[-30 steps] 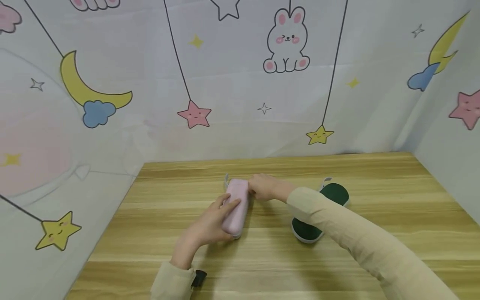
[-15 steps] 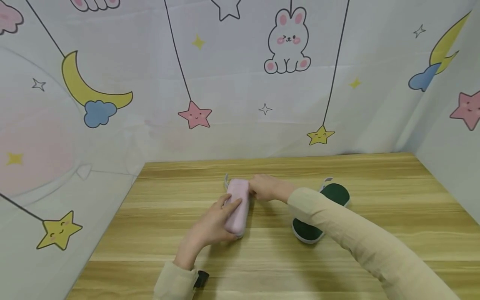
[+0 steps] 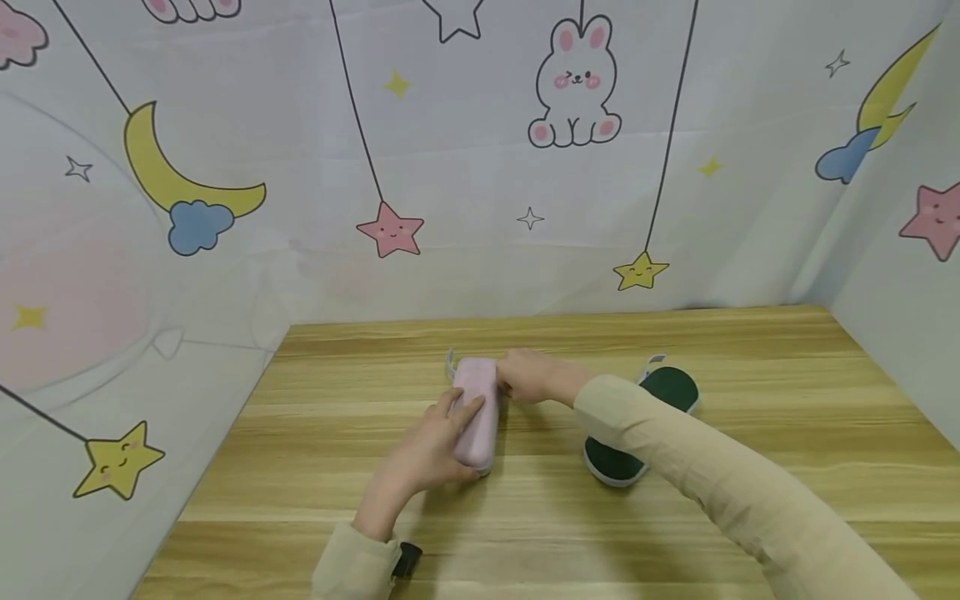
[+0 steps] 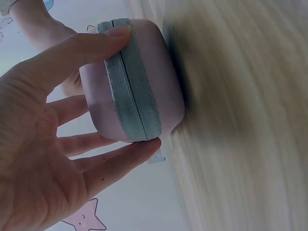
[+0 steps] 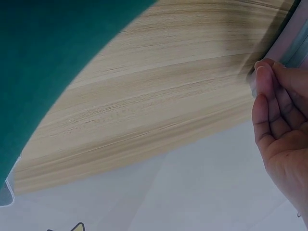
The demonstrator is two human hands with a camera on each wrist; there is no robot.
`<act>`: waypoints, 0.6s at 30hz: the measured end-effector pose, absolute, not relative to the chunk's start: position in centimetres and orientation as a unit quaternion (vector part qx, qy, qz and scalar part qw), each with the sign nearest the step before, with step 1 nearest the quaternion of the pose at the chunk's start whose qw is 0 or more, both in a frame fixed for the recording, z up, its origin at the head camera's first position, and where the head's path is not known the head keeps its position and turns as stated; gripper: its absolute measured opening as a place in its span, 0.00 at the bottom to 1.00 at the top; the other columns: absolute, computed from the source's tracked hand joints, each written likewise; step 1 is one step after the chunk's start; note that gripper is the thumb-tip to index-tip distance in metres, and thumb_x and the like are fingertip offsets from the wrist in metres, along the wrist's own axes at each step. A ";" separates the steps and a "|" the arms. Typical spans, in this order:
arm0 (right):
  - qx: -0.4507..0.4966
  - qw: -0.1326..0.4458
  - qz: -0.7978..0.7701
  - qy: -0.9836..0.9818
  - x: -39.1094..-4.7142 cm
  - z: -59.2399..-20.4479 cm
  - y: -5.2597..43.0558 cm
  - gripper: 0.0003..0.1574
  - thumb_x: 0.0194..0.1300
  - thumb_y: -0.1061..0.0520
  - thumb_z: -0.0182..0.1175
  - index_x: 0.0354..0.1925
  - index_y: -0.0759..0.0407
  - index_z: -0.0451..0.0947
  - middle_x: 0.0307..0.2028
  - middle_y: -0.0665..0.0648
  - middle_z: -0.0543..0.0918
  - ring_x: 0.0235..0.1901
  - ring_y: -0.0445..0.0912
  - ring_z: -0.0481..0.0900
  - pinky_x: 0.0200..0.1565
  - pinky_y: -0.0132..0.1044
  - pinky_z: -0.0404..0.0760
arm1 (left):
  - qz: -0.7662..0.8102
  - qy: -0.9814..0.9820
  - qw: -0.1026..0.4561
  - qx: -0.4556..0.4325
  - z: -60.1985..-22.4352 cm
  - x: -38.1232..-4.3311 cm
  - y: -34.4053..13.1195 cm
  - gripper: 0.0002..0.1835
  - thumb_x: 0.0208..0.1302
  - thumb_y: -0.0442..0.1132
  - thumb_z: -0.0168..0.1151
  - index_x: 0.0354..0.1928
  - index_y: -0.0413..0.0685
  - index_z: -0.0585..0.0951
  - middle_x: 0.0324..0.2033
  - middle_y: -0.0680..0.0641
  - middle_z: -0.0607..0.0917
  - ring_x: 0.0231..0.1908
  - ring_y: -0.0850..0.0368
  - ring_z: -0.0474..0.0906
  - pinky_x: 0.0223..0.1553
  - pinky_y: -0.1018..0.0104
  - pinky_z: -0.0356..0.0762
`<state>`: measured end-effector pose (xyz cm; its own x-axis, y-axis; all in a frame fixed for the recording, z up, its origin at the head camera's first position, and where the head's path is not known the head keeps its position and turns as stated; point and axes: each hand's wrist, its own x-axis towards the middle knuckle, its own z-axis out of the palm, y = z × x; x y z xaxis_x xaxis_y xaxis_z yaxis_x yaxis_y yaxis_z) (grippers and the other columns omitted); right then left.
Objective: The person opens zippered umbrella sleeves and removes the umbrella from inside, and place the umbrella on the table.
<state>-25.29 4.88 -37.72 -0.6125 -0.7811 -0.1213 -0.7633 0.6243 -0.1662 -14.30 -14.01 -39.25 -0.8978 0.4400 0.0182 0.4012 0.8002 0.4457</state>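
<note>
A pink zip case (image 3: 477,417) with a grey zipper band lies lengthwise on the wooden table. My left hand (image 3: 430,446) grips it from the left. In the left wrist view the left thumb (image 4: 113,41) presses the band at the near end, while fingers reach round the opposite side. At the far right side of the case is my right hand (image 3: 529,375). In the right wrist view its thumb and forefinger (image 5: 265,79) pinch together right at the zipper band; whatever small part lies between them is hidden by the fingertips.
A dark green case (image 3: 670,388) with a pale edge and a wrist loop (image 3: 655,360) lies to the right, partly covered by my right sleeve (image 3: 697,467). Behind the wooden table (image 3: 360,367) hangs a printed white cloth (image 3: 465,275). A pale loop (image 3: 451,363) sticks out beside the pink case.
The near end of the pink case has swung slightly to the right, and my left hand has shifted right with it. My right hand stays almost where it was.
</note>
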 end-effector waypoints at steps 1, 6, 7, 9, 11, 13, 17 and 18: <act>-0.432 0.090 -0.049 0.896 -25.3 -37.7 4.9 0.24 0.58 0.70 0.58 0.13 0.52 0.64 0.13 0.46 0.62 0.18 0.40 0.57 0.24 0.30 0.59 | 0.224 0.948 0.042 0.221 -39.2 -14.3 -14.0 0.51 0.40 0.41 0.79 0.71 0.48 0.65 0.69 0.32 0.60 0.59 0.34 0.69 0.53 0.47 0.75; -0.429 0.093 -0.052 0.897 -25.2 -37.7 4.9 0.24 0.57 0.70 0.59 0.13 0.52 0.64 0.14 0.46 0.62 0.18 0.39 0.58 0.23 0.29 0.58 | 0.218 0.950 0.035 0.219 -39.3 -14.2 -13.8 0.51 0.40 0.42 0.79 0.70 0.47 0.65 0.68 0.32 0.61 0.58 0.35 0.70 0.51 0.46 0.76; -0.427 0.095 -0.053 0.898 -25.1 -37.7 4.9 0.23 0.57 0.70 0.59 0.13 0.52 0.64 0.14 0.46 0.63 0.18 0.39 0.58 0.23 0.29 0.58 | 0.217 0.951 0.036 0.216 -39.2 -14.1 -13.8 0.51 0.41 0.42 0.79 0.70 0.48 0.65 0.69 0.32 0.61 0.59 0.35 0.70 0.52 0.47 0.76; -0.424 0.100 -0.056 0.898 -25.0 -37.7 5.0 0.23 0.58 0.69 0.59 0.13 0.52 0.65 0.15 0.46 0.63 0.19 0.39 0.59 0.23 0.28 0.59 | 0.215 0.953 0.035 0.213 -39.3 -14.1 -13.7 0.51 0.41 0.43 0.79 0.71 0.48 0.65 0.69 0.32 0.61 0.59 0.35 0.70 0.51 0.46 0.76; -0.422 0.102 -0.057 0.899 -25.0 -37.7 5.0 0.23 0.58 0.69 0.59 0.13 0.52 0.65 0.15 0.45 0.64 0.19 0.39 0.59 0.24 0.28 0.59 | 0.214 0.954 0.035 0.209 -39.3 -14.0 -13.6 0.51 0.42 0.44 0.79 0.71 0.49 0.64 0.69 0.33 0.60 0.59 0.35 0.69 0.51 0.46 0.76; -0.422 0.102 -0.057 0.899 -24.9 -37.7 5.0 0.23 0.58 0.69 0.59 0.13 0.52 0.65 0.15 0.45 0.64 0.19 0.39 0.59 0.24 0.29 0.59 | 0.216 0.954 0.034 0.207 -39.3 -14.0 -13.6 0.51 0.42 0.44 0.79 0.71 0.49 0.65 0.69 0.32 0.60 0.59 0.35 0.70 0.51 0.46 0.76; -0.421 0.104 -0.054 0.900 -24.8 -37.7 4.9 0.24 0.58 0.69 0.59 0.13 0.51 0.64 0.14 0.45 0.64 0.18 0.39 0.59 0.24 0.29 0.59 | 0.214 0.954 0.026 0.207 -39.4 -13.9 -13.4 0.51 0.42 0.45 0.79 0.71 0.49 0.65 0.69 0.32 0.61 0.58 0.35 0.70 0.50 0.46 0.76; -0.421 0.105 -0.052 0.899 -24.8 -37.7 4.9 0.24 0.58 0.69 0.59 0.13 0.51 0.64 0.14 0.45 0.64 0.18 0.39 0.59 0.24 0.29 0.59 | 0.212 0.955 0.025 0.207 -39.4 -13.9 -13.4 0.51 0.42 0.46 0.79 0.71 0.49 0.65 0.69 0.32 0.61 0.58 0.35 0.70 0.50 0.46 0.76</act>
